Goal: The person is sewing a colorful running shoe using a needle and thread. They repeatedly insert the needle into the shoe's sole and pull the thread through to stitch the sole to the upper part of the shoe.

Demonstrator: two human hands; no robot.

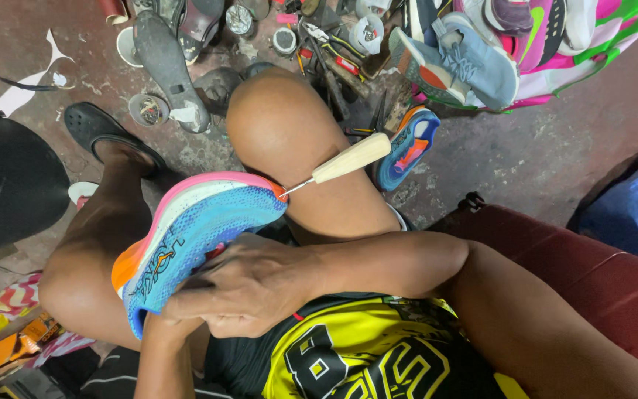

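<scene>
A blue running shoe [193, 236] with a pink and orange sole lies on its side between my bare knees. A wooden-handled awl [348, 159] sticks into its toe end by the sole, with no hand on it. My right hand [249, 288] reaches across my lap and is closed on the shoe's upper near the opening. My left hand [167, 332] comes up from below. Only its wrist shows, because the hand is hidden under the right hand and the shoe.
On the concrete floor ahead lie tools, small tins [148, 109] and a loose grey sole [167, 66]. A matching blue shoe [407, 148] lies beyond my knee. A pile of sneakers [496, 52] sits at top right, a dark red seat [577, 273] at right.
</scene>
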